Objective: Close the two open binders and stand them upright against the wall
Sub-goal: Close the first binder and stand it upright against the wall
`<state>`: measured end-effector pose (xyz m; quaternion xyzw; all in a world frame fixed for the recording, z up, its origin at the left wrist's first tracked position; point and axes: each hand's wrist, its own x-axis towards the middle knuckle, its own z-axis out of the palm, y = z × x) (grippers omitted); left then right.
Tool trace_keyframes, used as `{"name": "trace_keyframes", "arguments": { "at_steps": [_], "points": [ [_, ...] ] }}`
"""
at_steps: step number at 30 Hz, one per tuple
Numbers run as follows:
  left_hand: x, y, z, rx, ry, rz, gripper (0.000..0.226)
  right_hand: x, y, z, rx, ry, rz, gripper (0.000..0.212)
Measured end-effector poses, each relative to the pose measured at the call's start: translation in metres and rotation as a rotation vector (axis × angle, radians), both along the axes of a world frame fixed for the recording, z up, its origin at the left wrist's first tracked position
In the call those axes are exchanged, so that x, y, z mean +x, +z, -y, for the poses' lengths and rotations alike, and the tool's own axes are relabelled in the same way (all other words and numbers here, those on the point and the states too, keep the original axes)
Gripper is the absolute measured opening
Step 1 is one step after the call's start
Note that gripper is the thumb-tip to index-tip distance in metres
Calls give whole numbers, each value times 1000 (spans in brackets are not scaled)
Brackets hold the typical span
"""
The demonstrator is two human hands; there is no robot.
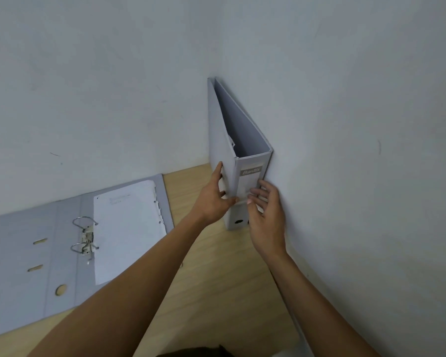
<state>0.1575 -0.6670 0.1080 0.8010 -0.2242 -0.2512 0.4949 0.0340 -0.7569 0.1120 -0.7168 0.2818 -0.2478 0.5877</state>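
Paper (125, 228) lies on the right leaf of the open binder (23, 266), which is spread flat on the wooden table (216, 279) against the back wall (88, 86), its ring mechanism (85, 238) standing open. Well apart to the right, the closed binder (251, 171) stands upright in the corner, its far cover against the side wall (358, 124), spine facing the camera. The left hand (213, 199) grasps its near cover, thumb on the spine edge. The right hand (267, 215) rests loosely curled fingers on the spine label, squeezed between binder and side wall. Bare tabletop lies between the two binders, crossed by the left forearm.
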Motion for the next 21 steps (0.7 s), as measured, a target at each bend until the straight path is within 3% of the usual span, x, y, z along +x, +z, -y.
{"name": "trace_keyframes", "arguments": {
  "at_steps": [11, 21],
  "points": [
    [-7, 16, -29, 0, -3, -2, 74, 4, 2, 5, -14, -15, -1, 43],
    [-19, 22, -132, 1, 15, -97, 61, 2, -3, -81, -39, 33, -98, 41]
  ]
}}
